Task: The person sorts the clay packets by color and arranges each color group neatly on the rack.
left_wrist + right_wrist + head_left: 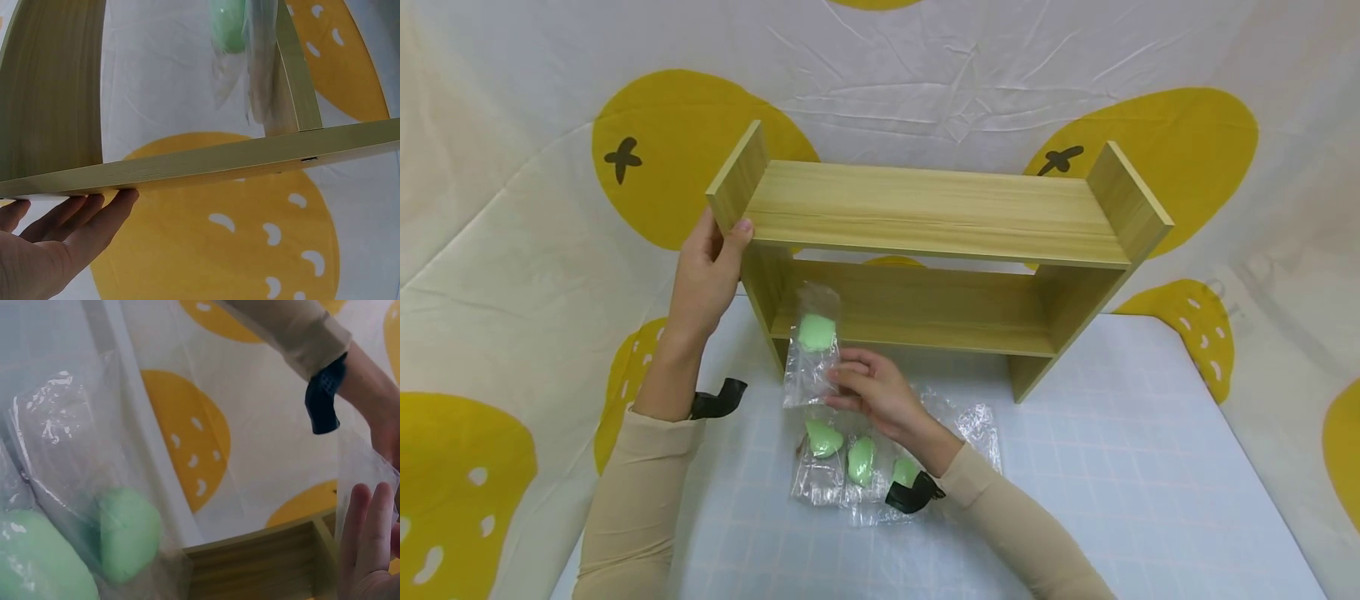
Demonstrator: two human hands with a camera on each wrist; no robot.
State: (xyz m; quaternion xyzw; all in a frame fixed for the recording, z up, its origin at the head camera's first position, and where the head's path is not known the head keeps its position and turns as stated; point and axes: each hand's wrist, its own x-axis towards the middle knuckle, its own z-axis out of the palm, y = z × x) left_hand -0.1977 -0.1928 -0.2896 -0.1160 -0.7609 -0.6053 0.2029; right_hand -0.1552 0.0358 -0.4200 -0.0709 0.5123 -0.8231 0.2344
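Note:
My left hand (706, 271) holds the left side panel of a small two-tier wooden shelf (925, 208), thumb at its front edge. In the left wrist view the fingers (94, 219) lie against that panel's outer face. With its thumb and fingers my right hand (880, 392) pinches a clear plastic bag (808, 379) by its right edge. A pale green lump (817, 333) shows inside the bag, which hangs upright in front of the shelf's lower left opening. In the right wrist view, fingers (375, 531) stand against the clear film.
Several more clear bags with green lumps (861, 461) lie on the pale checked tabletop (1120, 467), below and around my right forearm. A white cloth with yellow shapes (925, 83) hangs behind the shelf and at both sides. Each wrist wears a black strap (718, 398).

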